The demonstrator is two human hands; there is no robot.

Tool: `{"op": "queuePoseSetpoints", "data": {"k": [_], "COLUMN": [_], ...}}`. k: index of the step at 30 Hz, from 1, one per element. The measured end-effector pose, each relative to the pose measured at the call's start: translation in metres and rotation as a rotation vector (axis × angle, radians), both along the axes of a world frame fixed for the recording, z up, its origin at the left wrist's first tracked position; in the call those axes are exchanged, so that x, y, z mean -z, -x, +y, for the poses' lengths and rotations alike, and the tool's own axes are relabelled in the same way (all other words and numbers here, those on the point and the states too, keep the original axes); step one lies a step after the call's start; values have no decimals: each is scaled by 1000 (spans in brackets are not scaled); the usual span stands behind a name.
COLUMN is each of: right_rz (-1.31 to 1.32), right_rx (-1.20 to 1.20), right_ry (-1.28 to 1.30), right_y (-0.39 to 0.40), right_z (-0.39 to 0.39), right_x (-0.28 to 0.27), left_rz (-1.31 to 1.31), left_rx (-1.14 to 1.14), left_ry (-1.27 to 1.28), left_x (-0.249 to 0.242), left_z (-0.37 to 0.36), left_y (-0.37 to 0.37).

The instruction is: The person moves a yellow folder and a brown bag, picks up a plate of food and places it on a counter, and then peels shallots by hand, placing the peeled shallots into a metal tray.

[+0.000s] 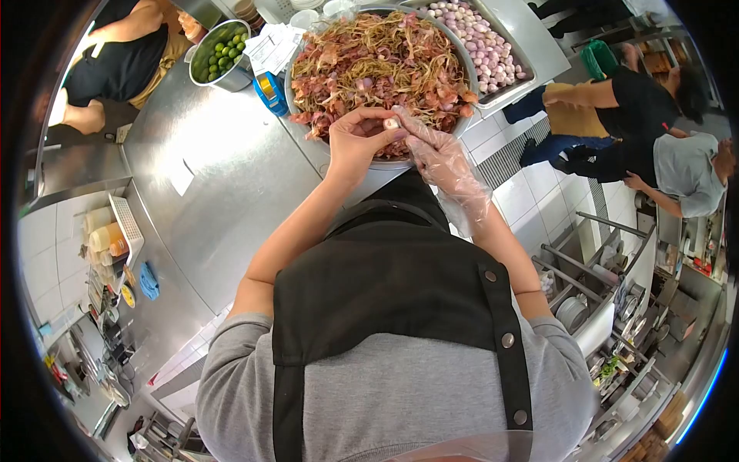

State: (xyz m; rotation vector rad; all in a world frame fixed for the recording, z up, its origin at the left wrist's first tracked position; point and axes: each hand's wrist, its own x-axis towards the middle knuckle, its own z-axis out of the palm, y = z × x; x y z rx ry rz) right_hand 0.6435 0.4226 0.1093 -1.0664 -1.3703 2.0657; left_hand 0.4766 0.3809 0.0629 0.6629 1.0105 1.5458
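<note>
My left hand (pixel 358 138) is bare and pinches a small pale shallot (pixel 392 123) at its fingertips. My right hand (pixel 433 150), in a clear plastic glove, touches the same shallot from the right side. Both hands hover over the near rim of a large round metal bowl (pixel 292 58) piled with reddish-brown peels and stalks (pixel 377 61). Behind the bowl to the right, a metal tray (pixel 539 54) holds many peeled pinkish shallots (pixel 481 38).
A steel pot of green limes (pixel 219 54) stands at the back left on the steel counter (pixel 223 185), near papers (pixel 269 46) and a blue item (pixel 269 91). One person (pixel 115 61) stands at left, two others (pixel 639 131) at right. Racks with pans (pixel 585 300) lie lower right.
</note>
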Motion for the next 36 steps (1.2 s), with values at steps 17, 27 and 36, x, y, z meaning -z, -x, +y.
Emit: {"op": "queuePoseSetpoints", "data": {"k": [17,27,36], "right_rz": [114,10,-41], "right_rx": [337,-18,-127], "right_ry": [289,-80,-40], "right_y": [2,-6,-4], "right_z": [13,15,22], "right_x": [2,4,-2], "left_rz": [-119,125,243], "left_rx": [-228,-73,-41], "left_ry": [-7,1,-51], "left_x": [8,4,3], "left_z": [15,5,6], "left_y": [-17,-8,3]}}
